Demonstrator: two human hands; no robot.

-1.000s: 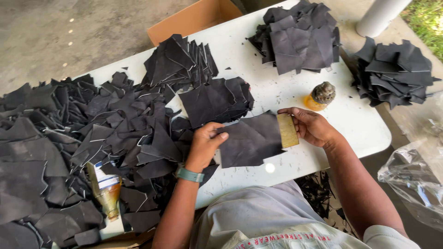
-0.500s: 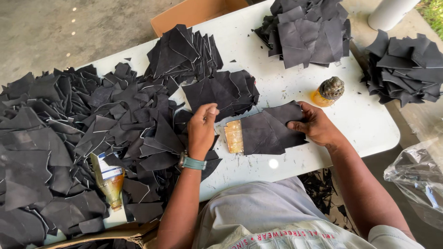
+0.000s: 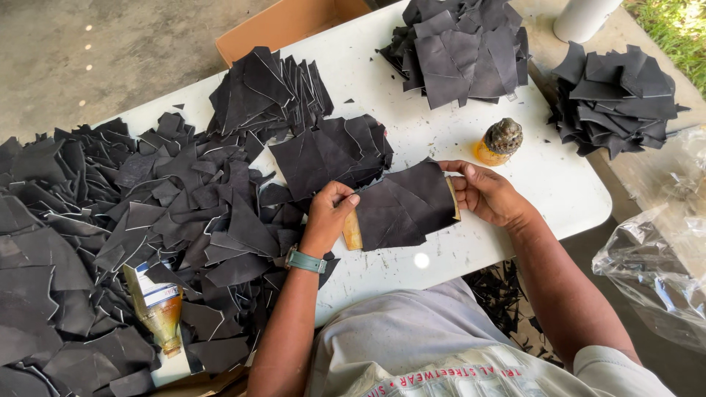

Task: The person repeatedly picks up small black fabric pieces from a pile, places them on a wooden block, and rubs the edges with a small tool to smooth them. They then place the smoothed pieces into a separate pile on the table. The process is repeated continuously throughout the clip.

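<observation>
My left hand (image 3: 329, 215) and my right hand (image 3: 486, 192) hold a black leather piece (image 3: 403, 207) between them, just above the white table (image 3: 559, 192). The left hand, with a teal wristband, pinches the piece's left edge; the right hand grips its right edge. A tan wooden block (image 3: 353, 231) shows under the piece at both ends. A small stack of black pieces (image 3: 327, 156) lies just behind it.
A big heap of black leather scraps (image 3: 110, 242) covers the table's left side, with a bottle (image 3: 158, 307) lying in it. Neat stacks (image 3: 460, 48) (image 3: 618, 99) sit at the back and right. An amber glue bottle (image 3: 498, 141), a cardboard box (image 3: 290, 26) and a clear plastic bag (image 3: 658, 257) stand around.
The tan block went from the right end of the leather piece to its left end. My left hand moved from pressing the piece's left part to pinching its left edge.
</observation>
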